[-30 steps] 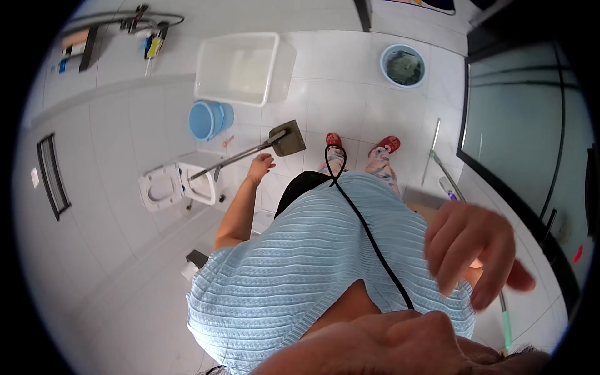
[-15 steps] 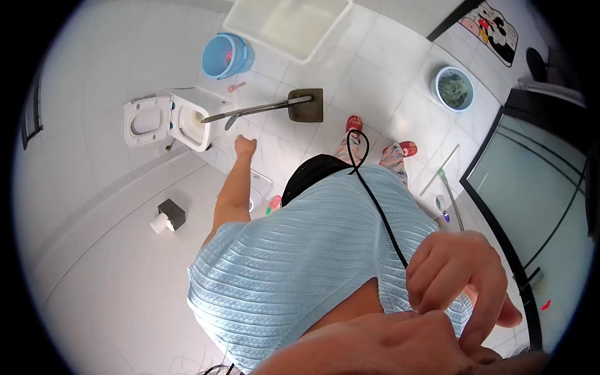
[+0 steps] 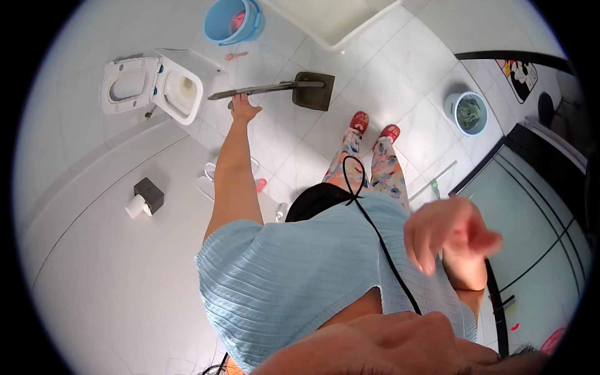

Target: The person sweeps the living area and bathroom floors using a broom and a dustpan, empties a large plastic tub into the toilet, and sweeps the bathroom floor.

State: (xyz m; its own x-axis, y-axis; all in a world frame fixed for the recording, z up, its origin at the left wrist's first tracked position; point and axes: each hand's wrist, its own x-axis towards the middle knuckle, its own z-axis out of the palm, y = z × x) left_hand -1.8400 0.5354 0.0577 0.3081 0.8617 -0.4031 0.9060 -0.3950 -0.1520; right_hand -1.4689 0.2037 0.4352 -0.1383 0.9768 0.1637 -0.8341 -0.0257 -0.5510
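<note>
My left hand reaches forward with its thumb apart, its fingers against or just under the long handle of a dustpan. I cannot make out a grip on the handle. Beyond the handle's end is a toilet with its lid and seat up. My right hand is raised in front of my chest, close to my face. Its fingers are loosely bent, the thumb stands apart, and nothing shows in it; motion blurs it somewhat.
A blue bucket and a large white tub stand ahead. A small pink item lies near the bucket. At the right are a basin holding greenish cloth and a glass door. A paper holder is at the left.
My left hand has moved up to the dustpan handle and its fingers have spread. My right hand has come away from my face. The view has turned and shifted, and my feet have moved.
</note>
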